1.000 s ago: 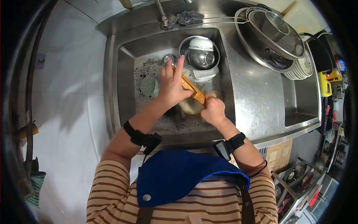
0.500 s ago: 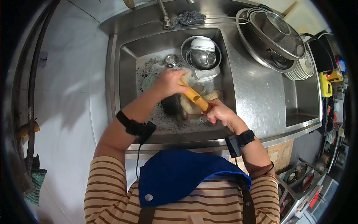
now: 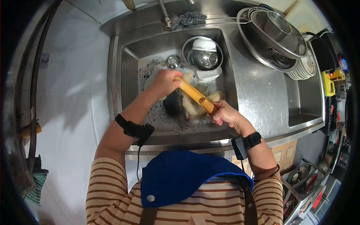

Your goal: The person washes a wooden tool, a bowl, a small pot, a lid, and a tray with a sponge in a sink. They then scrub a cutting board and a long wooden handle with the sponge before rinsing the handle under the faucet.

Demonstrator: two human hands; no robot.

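Observation:
A yellow-brown wooden utensil point(image 3: 195, 95) slants between my hands above soapy water in the steel sink point(image 3: 129, 80). My left hand point(image 3: 166, 83) is closed on its upper left end. Its lower right end is in the closed fingers of my right hand point(image 3: 225, 113). Below the utensil, a pale cloth point(image 3: 192, 107) and a dark object point(image 3: 173, 105) lie in the suds. A metal bowl point(image 3: 185, 50) holding a white bowl point(image 3: 204, 44) and a smaller steel bowl stands farther back in the sink, near a small steel cup point(image 3: 172, 62).
At the back are a faucet point(image 3: 165, 17) and a grey scouring pad point(image 3: 192, 18). To the right stand stacked steel strainers and basins point(image 3: 258, 52), white plates point(image 3: 302, 71), a second basin point(image 3: 304, 107) and a yellow bottle point(image 3: 328, 84).
My left hand has moved slightly left and my right hand slightly right, with the wooden utensil still between them. More of the utensil's surface shows.

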